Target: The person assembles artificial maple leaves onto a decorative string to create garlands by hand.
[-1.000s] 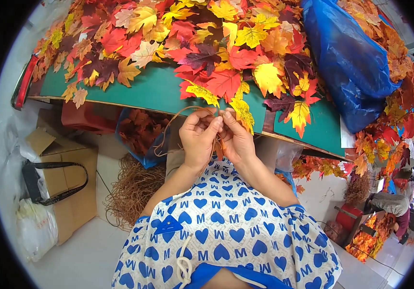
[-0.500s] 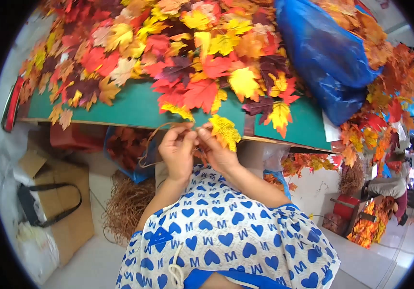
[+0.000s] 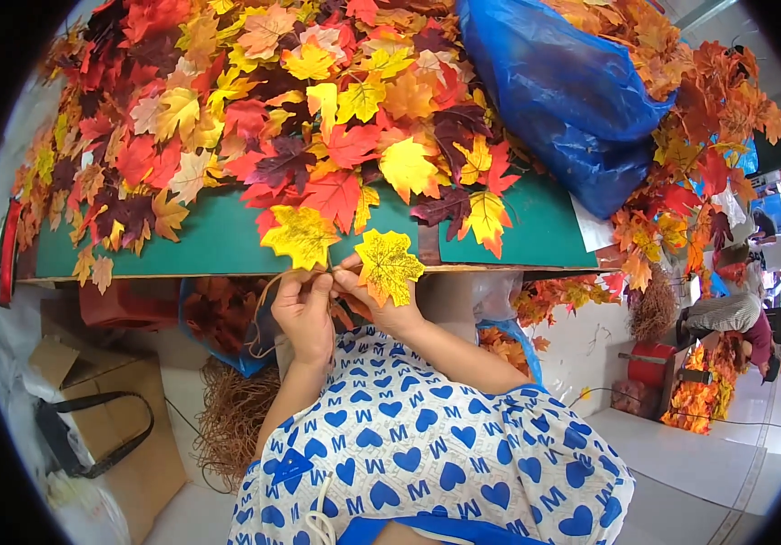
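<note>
My left hand [image 3: 304, 318] and my right hand [image 3: 381, 304] are close together just off the front edge of the green table [image 3: 227, 252]. The left fingers are pinched round a thin brown vine [image 3: 257, 334] that loops down beside the wrist. Just above these fingertips stands a yellow artificial maple leaf [image 3: 301, 237]. A second yellow maple leaf [image 3: 390, 266], speckled dark, spreads in front of my right hand. My right thumb and fingers close at the stems between the two leaves; the exact grip there is too small to make out.
Red, orange, yellow and purple artificial leaves [image 3: 182, 113] heap over the table. A blue plastic bag [image 3: 563, 100] lies at the back right. Below are a brown vine bundle [image 3: 232, 413], a cardboard box [image 3: 136, 436] and a red bin [image 3: 127, 304]. A person [image 3: 745, 322] bends at far right.
The two yellow leaves have turned to face up and stand apart over my hands. My hands stay together at the stems. The whole view has shifted, with the table sliding left.
</note>
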Demonstrator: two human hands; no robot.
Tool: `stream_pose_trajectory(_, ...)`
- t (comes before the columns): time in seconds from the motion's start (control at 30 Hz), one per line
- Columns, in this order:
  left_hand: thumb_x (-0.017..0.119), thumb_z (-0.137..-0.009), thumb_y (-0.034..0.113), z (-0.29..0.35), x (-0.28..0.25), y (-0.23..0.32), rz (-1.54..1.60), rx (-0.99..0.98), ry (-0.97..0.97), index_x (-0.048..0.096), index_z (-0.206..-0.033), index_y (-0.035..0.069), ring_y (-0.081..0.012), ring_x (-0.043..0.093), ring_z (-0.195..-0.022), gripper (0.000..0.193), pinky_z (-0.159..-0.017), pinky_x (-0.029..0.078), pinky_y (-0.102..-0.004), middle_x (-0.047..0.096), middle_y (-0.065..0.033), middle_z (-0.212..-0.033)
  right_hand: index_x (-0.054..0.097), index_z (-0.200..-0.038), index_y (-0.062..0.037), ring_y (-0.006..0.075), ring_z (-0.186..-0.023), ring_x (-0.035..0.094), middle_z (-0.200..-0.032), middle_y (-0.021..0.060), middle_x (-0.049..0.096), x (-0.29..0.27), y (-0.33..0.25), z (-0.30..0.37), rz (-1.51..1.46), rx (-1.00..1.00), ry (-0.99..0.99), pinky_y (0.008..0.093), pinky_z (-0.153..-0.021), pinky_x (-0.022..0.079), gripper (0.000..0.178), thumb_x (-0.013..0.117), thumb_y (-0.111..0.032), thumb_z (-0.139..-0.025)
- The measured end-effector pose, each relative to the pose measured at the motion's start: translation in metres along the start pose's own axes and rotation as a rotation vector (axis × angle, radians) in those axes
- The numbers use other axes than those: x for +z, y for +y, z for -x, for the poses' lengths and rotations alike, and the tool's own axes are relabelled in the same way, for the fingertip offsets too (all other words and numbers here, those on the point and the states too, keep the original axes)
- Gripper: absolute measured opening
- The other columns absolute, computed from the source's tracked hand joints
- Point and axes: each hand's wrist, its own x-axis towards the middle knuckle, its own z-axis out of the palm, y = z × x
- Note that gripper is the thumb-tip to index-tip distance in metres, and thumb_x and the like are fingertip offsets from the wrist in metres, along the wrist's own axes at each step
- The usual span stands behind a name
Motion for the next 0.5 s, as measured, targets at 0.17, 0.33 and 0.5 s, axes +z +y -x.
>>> stream_pose_trajectory(0.17,0.064,-0.083,-0.003,0.0,-0.006,-0.003,0.025,0.041,-0.011,0.058,-0.093,-0.001,-0.0107,0.056,-0.069,0.011,-0.061,0.049,-0.0231,0.058,-0.0058,-0.09,0.058,-0.097,0.0013,0.0106,-0.073,0.06,-0.081,0.004,0.062,-0.006,0.01,-0.003,0.163,-0.037,-0.015,0.0234,-0.065,0.05,0.013,0.063,-0.005,-0.087)
stream_pose_trajectory(0.33,0.062,-0.083,-0.004,-0.002,-0.005,0.003,0.0,-0.058,-0.074,0.061,-0.099,-0.002,-0.0087,0.057,-0.077,0.016,-0.065,0.046,-0.0211,0.059,-0.0017,-0.091,0.06,-0.096,0.0003,0.0097,-0.071,0.059,-0.079,0.0038,0.062,-0.009,-0.009,-0.001,0.364,-0.034,-0.077,0.0233,-0.064,0.049,0.013,0.063,-0.008,-0.087)
stream_pose_trajectory(0.5,0.06,-0.083,-0.006,-0.001,-0.02,0.001,-0.142,0.014,-0.02,0.061,-0.105,-0.002,-0.0119,0.06,-0.091,0.023,-0.077,0.049,-0.0254,0.063,-0.0042,-0.101,0.059,-0.11,-0.005,0.0234,-0.091,0.06,-0.097,0.0096,0.065,-0.013,0.003,0.001,0.982,-0.363,-0.223,0.0332,-0.079,0.046,0.025,0.057,-0.019,-0.089)
